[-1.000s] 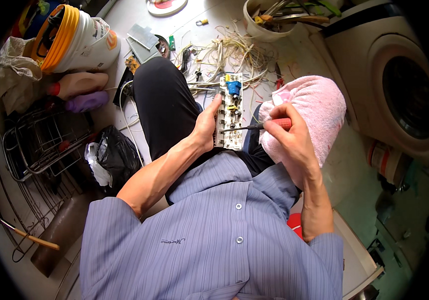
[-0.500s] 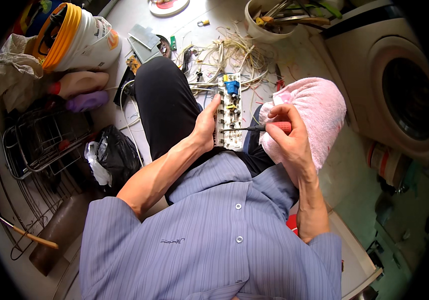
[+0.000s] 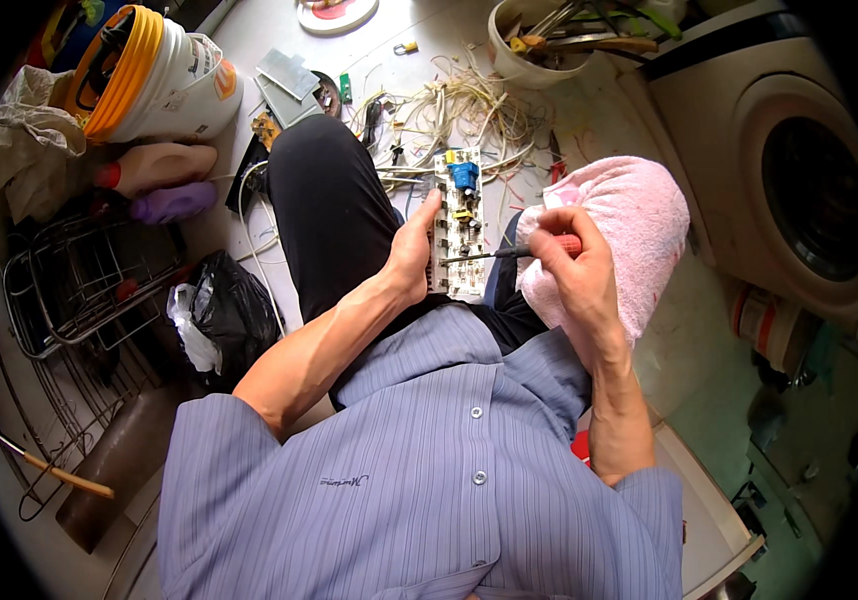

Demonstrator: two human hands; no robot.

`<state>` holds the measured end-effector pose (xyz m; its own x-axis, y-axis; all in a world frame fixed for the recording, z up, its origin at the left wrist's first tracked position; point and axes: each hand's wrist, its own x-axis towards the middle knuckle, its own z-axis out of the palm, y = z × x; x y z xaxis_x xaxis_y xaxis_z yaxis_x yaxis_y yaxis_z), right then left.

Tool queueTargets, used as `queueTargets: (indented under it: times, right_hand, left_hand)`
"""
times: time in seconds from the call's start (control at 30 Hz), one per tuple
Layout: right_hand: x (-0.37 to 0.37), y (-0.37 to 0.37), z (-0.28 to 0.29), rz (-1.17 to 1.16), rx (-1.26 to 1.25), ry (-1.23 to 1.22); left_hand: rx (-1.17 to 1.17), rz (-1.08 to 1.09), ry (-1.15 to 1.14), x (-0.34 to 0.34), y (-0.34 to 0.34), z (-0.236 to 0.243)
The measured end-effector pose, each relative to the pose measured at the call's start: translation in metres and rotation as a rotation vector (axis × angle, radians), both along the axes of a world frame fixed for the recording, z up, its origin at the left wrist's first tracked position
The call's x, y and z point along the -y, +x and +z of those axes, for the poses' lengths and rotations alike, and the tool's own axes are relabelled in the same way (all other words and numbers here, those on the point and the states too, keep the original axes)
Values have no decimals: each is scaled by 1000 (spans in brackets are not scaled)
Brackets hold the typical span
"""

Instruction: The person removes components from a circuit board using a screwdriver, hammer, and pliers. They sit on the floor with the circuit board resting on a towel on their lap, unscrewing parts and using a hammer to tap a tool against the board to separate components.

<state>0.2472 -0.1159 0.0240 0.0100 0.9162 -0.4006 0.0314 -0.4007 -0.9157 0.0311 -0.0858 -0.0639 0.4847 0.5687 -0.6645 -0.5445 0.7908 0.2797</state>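
Observation:
Between my knees stands a long pale circuit board (image 3: 470, 240) carrying a blue transformer (image 3: 464, 176), yellow parts and small black components. My left hand (image 3: 412, 252) is closed on its left edge, thumb stretched along the side; the fingers beneath are hidden. In my right hand (image 3: 581, 270) is a screwdriver with a red handle (image 3: 568, 244) and dark shaft. Its shaft points left across the lower part of the board, and the tip is near the left edge by a dark component. Whether the tip touches is too small to tell. A pink towel (image 3: 639, 225) covers my right knee.
Tangled wires (image 3: 484, 110) lie on the floor beyond the board, near red-handled pliers (image 3: 556, 150). A tool bucket (image 3: 529, 62) stands behind them. To the right is a washing machine (image 3: 749, 150); to the left are a white bucket (image 3: 184, 85), bottles (image 3: 164, 168) and a black bag (image 3: 234, 305).
My right hand has turned the screwdriver handle slightly and shifted a little, with its handle end a bit higher. The left hand and board have hardly moved.

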Motion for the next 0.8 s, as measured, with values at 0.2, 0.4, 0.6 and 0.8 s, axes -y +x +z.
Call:
queueTargets:
  times: [0.2,0.4,0.6,0.8]
  right_hand:
    - [3,-12,12,-50,32,115]
    - [0,3,-2,-53,-115,-95]
    - [0,0,0,-18,-23,67]
    - [2,-8,4,-101,-35,210]
  left_hand:
    - [-15,26,3,0,3,2]
    - [8,31,-1,-1,3,2]
    - [4,23,22,0,2,-1]
    - [23,31,11,0,4,-5]
